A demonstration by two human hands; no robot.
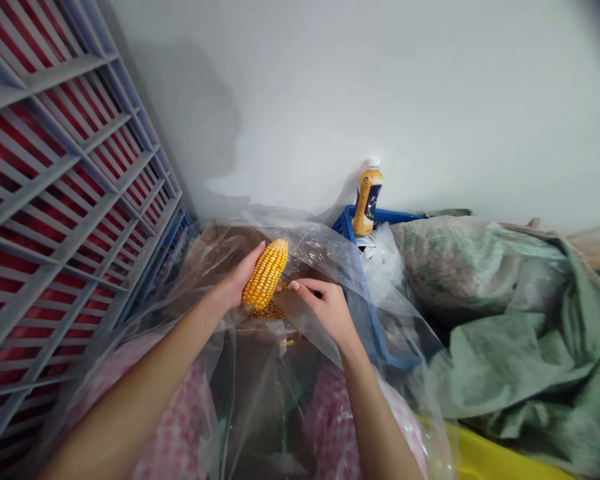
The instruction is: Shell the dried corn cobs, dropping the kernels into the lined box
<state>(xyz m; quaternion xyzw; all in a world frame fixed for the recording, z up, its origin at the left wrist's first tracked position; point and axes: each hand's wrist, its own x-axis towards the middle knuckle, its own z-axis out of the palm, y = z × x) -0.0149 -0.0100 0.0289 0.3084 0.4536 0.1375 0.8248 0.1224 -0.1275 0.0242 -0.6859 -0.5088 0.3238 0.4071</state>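
Observation:
A yellow ear of corn (266,275) is held tilted in my left hand (237,279), its narrow end pointing up and away. Just right of the ear is my right hand (329,312), with thumb and forefinger pinched together. A small dark, thin shape shows near those fingertips, too small to make out. Beneath the ear, loose corn kernels (269,311) lie in a clear plastic sheet or bag (320,239), which spreads over a brown cardboard box (200,250) and across my lap. A few kernels (290,343) rest closer to me on the plastic.
Stacked grey-blue plastic crates (80,160) with red behind their slats rise at left. On the right, a blue crate (380,337) holds a yellow drink bottle (367,200) and white plastic. Farther right lie sacks (460,267) and green cloth (510,360). A white wall (290,100) stands behind.

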